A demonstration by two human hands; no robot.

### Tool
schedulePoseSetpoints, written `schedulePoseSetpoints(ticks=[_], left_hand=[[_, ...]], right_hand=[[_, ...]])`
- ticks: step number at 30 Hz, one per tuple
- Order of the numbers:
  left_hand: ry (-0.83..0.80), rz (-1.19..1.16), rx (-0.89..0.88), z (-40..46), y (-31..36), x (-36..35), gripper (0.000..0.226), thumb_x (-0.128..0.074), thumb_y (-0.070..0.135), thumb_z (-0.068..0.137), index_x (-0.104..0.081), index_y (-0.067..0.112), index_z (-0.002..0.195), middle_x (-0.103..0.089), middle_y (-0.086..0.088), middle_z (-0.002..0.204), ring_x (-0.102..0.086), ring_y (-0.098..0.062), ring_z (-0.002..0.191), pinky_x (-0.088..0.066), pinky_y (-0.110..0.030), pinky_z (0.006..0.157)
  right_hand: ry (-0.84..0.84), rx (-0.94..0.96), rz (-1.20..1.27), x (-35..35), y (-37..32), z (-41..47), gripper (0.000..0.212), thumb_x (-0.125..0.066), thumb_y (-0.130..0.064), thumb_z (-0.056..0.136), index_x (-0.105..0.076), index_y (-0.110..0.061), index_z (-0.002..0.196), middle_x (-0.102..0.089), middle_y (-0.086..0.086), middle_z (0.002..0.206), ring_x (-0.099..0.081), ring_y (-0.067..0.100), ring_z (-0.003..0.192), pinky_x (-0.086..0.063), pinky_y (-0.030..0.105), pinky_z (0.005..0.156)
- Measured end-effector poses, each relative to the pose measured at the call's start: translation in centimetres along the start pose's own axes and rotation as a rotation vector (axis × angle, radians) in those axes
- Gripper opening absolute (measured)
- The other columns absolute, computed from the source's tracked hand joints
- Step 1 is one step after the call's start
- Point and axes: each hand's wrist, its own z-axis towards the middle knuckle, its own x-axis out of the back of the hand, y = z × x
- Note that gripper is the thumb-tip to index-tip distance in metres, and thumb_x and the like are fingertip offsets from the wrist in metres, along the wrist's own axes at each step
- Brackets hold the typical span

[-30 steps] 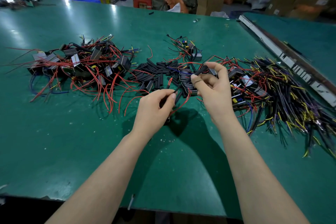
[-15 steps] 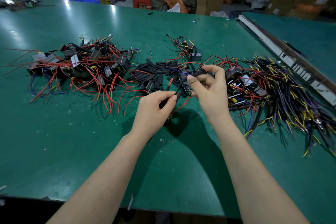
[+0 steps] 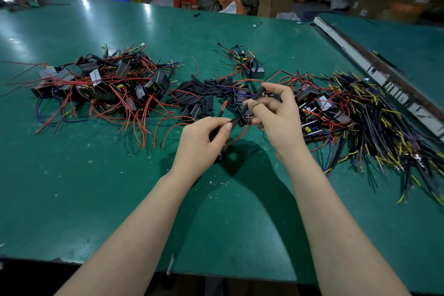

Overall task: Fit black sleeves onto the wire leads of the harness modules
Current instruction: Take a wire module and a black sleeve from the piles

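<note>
My left hand [image 3: 204,138] pinches a wire lead with a thin black end [image 3: 233,119], held just above the green table. My right hand [image 3: 276,113] grips a black sleeve [image 3: 252,101] between thumb and fingers, angled down toward the lead's tip. A red wire [image 3: 237,136] loops below between both hands. Loose black sleeves [image 3: 197,94] lie in a heap behind my hands. A pile of harness modules with red leads [image 3: 108,86] sits at the left, and another pile of modules [image 3: 314,108] lies at the right.
A thick bundle of black and yellow wires [image 3: 384,122] spreads over the right side. A small module [image 3: 254,68] lies farther back. A metal rail [image 3: 374,72] runs along the table's right edge. Boxes and crates stand beyond the table [image 3: 96,199].
My right hand has come down and left, bringing the sleeve closer to the lead that my left hand pinches. The left hand has barely moved.
</note>
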Motion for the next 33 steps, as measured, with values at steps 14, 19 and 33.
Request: schedulePoseSetpoints(ticks=[14, 19, 33], left_hand=[[-0.022, -0.061, 0.158, 0.4, -0.1, 0.4, 0.040, -0.069, 0.023, 0.085, -0.053, 0.023, 0.123, -0.064, 0.028, 0.070, -0.062, 0.001, 0.089, -0.040, -0.012, 0.085], [-0.047, -0.104, 0.151, 0.3, -0.4, 0.4, 0.034, -0.074, 0.020, 0.080, -0.062, 0.024, 0.111, -0.064, 0.024, 0.078, -0.058, 0.013, 0.076, -0.041, -0.006, 0.074], [-0.038, -0.044, 0.082, 0.3, -0.5, 0.9, 0.015, -0.069, 0.023, 0.085, -0.063, 0.028, 0.073, -0.059, 0.010, 0.090, -0.054, -0.009, 0.094, -0.040, -0.029, 0.082]], right_hand=[[-0.091, 0.073, -0.135, -0.9, 1.2, -0.7, 0.033, -0.069, -0.010, 0.086, -0.046, -0.027, 0.102, -0.069, -0.011, 0.067, -0.055, 0.006, 0.059, -0.046, 0.028, 0.067], [-0.251, 0.095, -0.246, -1.4, 1.6, -1.3, 0.033, -0.069, -0.021, 0.083, -0.048, -0.037, 0.102, -0.072, -0.005, 0.075, -0.064, 0.023, 0.070, -0.052, 0.038, 0.072], [-0.202, -0.241, -0.114, -0.9, 1.1, -0.7, 0.004, -0.066, -0.024, 0.090, -0.067, -0.023, 0.086, -0.067, -0.011, 0.071, -0.056, -0.004, 0.056, -0.041, 0.012, 0.052]])
